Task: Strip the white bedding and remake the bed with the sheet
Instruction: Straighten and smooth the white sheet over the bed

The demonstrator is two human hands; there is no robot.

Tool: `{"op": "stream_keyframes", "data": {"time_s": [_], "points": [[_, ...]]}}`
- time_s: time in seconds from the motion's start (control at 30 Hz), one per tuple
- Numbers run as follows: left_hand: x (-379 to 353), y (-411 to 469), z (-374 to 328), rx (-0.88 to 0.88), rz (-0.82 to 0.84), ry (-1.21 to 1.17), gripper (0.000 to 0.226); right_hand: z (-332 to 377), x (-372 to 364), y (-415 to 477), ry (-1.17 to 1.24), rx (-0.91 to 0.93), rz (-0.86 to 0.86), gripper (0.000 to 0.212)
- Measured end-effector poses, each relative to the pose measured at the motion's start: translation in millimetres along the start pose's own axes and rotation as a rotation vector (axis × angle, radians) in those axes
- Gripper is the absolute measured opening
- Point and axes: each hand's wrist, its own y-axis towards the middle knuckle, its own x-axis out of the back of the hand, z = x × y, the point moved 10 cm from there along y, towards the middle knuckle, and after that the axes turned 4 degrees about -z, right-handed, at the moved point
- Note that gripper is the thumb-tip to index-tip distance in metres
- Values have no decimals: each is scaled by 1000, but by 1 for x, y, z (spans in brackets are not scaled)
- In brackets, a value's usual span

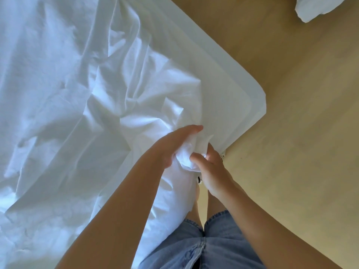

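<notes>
Denim shorts (204,247) fill the bottom edge of the shot, with both bare forearms reaching forward over them toward the corner of the bed. So the person is standing right at that corner, looking straight down.

Both hands meet on the same bunch of white sheet (77,94). Left hand (174,144) comes in from the bed side, fingers curled over a wad of fabric with the thumb stretched out on top. Right hand (210,171) comes in from the floor side and has its fingers closed on the same wad — the two hands are practically touching, with a twisted knot of cloth squeezed between them. Both grips are tight and closed on the fabric, nothing loose about it.

From that gathered point the sheet fans out up and to the left, covering the mattress (233,98) in deep wrinkles and folds. It's rumpled, not smoothed flat. Over by the rounded mattress corner the surface is smooth and flat, and I can't tell whether that bit is bare mattress or another layer.

Some of the sheet hangs down off the edge against the person's legs.

Wooden floor (291,113) takes up the right side, light tan. Up in the top right corner there's another lump of white bedding (318,8) lying on the floor, well apart from the bed.
</notes>
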Motion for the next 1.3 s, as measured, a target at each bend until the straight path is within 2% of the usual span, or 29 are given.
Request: {"op": "stream_keyframes", "data": {"time_s": [0.1, 0.17, 0.23, 0.3, 0.37, 0.4, 0.47, 0.57, 0.63, 0.73, 0.8, 0.83, 0.93, 1.0, 1.03, 1.1, 1.13, 1.23, 1.3], "points": [[-14, 11, -2, 69, 22, 29, 47, -10, 10, 4, 39, -22, -59, 37], [-22, 15, -1, 129, 32, 50, 39, -14, 18, 6, 74, -21, -105, 31], [-28, 17, -2, 139, 37, 199, 34, -14, 25, 6, 93, -8, -153, 24], [-32, 14, -3, 107, 31, 391, 43, -15, 36, 5, 93, -14, -218, 35], [-34, 16, 7, 124, 45, 422, 60, -22, 48, 4, 95, -38, -259, 37], [-36, 18, 13, 143, 69, 365, 59, -26, 51, 4, 89, -52, -262, 33], [-42, 19, 21, 146, 87, 184, 39, -34, 53, 4, 74, -73, -234, 23], [-41, 22, 28, 135, -10, -155, 18, -42, 56, 8, -29, -115, -198, 12], [-38, 22, 32, 71, -48, -402, 4, -48, 58, 14, -219, -160, -142, 14], [-40, 14, 41, 47, -1, -613, 16, -52, 61, 24, -419, -209, -60, 15], [-38, 11, 44, 42, -24, -607, 26, -53, 62, 33, -506, -217, 62, 26], [-37, 11, 43, 23, -34, -587, 28, -55, 62, 36, -575, -233, 160, 25], [-30, 9, 38, -77, -32, -440, 28, -70, 65, 35, -772, -306, 452, 3], [-23, 7, 38, -148, -19, -350, 35, -72, 62, 30, -780, -320, 572, 13], [-18, 6, 38, -175, -31, -327, 41, -70, 59, 29, -745, -318, 600, 17], [-1, 5, 32, -239, -105, -377, 44, -64, 49, 28, -705, -301, 658, 13], [10, 4, 28, -260, -149, -465, 41, -62, 44, 27, -706, -306, 695, 12], [41, 1, 22, -254, -196, -768, 38, -63, 33, 30, -823, -307, 747, 31], [49, -1, 17, -261, -154, -809, 40, -56, 24, 39, -824, -244, 657, 10]]}}
